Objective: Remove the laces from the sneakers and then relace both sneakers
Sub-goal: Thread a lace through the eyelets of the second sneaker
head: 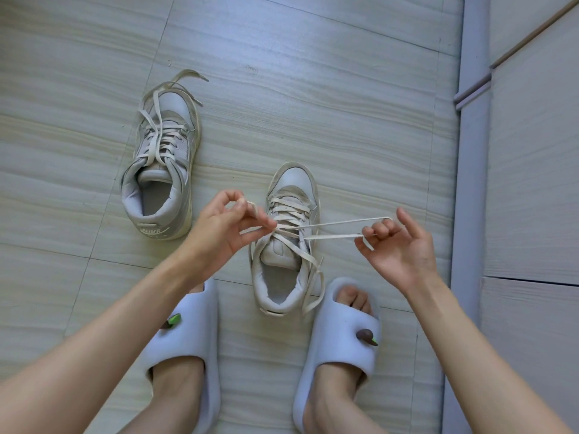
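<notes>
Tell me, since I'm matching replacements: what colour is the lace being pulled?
Off-white, cream; the lace shows best in the head view.

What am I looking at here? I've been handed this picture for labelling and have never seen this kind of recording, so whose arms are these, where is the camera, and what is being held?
There is no machine here. A person wears a camera on the head, looking forward and down, so the arms reaching in from the bottom are the person's own.

On the pale tiled floor stand two grey sneakers. The far sneaker sits untouched, its lace loose across the top. The near sneaker stands between the person's feet, which wear pale slippers.

The left hand pinches one end of the near sneaker's lace beside the eyelets. The right hand has a grip on the other part, pulled out sideways into a loop. Whether the lace is going in or coming out cannot be told from a single picture.
</notes>
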`<state>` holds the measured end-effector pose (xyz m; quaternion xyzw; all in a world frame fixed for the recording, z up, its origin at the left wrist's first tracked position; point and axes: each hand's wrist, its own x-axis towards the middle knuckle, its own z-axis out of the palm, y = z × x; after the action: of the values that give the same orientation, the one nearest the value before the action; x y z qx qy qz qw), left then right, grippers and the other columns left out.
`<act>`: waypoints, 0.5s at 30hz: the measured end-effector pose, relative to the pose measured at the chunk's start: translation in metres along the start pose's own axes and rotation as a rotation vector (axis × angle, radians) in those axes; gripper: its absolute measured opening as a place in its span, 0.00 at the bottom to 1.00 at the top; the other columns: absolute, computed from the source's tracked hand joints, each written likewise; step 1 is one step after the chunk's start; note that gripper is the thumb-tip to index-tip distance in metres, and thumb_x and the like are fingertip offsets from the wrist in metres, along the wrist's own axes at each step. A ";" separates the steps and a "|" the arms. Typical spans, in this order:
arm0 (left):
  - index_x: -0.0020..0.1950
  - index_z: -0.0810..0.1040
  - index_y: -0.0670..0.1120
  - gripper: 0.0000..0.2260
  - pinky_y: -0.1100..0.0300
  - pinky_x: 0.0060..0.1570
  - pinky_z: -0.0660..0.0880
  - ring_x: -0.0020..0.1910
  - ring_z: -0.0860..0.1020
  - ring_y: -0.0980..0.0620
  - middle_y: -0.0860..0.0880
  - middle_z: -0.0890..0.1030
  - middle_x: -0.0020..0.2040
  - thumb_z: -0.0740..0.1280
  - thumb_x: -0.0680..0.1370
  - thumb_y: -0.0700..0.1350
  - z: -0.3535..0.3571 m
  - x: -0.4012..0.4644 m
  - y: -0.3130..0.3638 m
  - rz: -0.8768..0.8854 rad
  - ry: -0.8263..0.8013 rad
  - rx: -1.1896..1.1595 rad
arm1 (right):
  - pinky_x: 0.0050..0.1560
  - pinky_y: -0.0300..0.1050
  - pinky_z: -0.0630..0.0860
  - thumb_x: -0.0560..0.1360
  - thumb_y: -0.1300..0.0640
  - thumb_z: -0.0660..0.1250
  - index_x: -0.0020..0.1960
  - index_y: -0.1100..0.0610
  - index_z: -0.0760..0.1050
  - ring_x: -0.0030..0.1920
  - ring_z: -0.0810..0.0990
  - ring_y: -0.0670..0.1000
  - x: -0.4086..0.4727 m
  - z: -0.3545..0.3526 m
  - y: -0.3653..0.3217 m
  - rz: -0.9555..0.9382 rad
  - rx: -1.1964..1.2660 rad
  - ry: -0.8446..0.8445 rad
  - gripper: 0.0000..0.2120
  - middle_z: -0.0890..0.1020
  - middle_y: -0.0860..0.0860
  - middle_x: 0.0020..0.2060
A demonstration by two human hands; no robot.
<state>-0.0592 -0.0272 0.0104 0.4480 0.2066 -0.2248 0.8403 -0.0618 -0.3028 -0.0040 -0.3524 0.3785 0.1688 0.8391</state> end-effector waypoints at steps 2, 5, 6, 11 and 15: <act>0.42 0.64 0.44 0.09 0.51 0.46 0.80 0.31 0.77 0.48 0.46 0.74 0.29 0.52 0.82 0.36 0.003 -0.001 -0.001 -0.015 0.057 -0.007 | 0.46 0.44 0.70 0.69 0.47 0.66 0.25 0.54 0.71 0.27 0.71 0.49 0.001 0.002 0.005 0.014 -0.016 0.016 0.17 0.66 0.48 0.22; 0.43 0.64 0.45 0.09 0.56 0.35 0.80 0.25 0.70 0.52 0.49 0.69 0.26 0.53 0.81 0.36 0.003 0.003 0.001 -0.029 0.127 -0.011 | 0.42 0.43 0.72 0.70 0.47 0.65 0.31 0.57 0.78 0.24 0.66 0.48 0.003 0.007 0.010 0.037 -0.035 0.001 0.16 0.62 0.48 0.18; 0.43 0.64 0.45 0.09 0.59 0.31 0.78 0.23 0.68 0.53 0.50 0.68 0.25 0.53 0.81 0.35 0.001 0.005 0.003 -0.035 0.148 0.015 | 0.41 0.43 0.74 0.70 0.47 0.65 0.32 0.57 0.80 0.23 0.66 0.48 0.004 0.008 0.011 0.044 -0.049 -0.006 0.16 0.62 0.48 0.17; 0.43 0.69 0.48 0.09 0.66 0.23 0.65 0.24 0.61 0.55 0.54 0.67 0.24 0.56 0.81 0.38 -0.016 0.017 0.011 0.052 0.259 0.570 | 0.49 0.48 0.76 0.69 0.45 0.67 0.28 0.56 0.76 0.31 0.77 0.49 0.005 0.014 0.016 0.090 -0.046 -0.051 0.17 0.70 0.48 0.22; 0.45 0.77 0.53 0.04 0.66 0.36 0.66 0.32 0.71 0.63 0.55 0.75 0.35 0.65 0.76 0.51 -0.025 0.008 0.014 0.251 0.032 1.390 | 0.51 0.48 0.76 0.69 0.45 0.65 0.26 0.56 0.76 0.29 0.76 0.49 0.003 0.019 0.024 0.159 -0.289 -0.077 0.18 0.69 0.49 0.21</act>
<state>-0.0481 -0.0005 0.0023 0.9045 -0.0259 -0.1993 0.3761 -0.0631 -0.2724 -0.0088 -0.4315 0.3447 0.3009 0.7775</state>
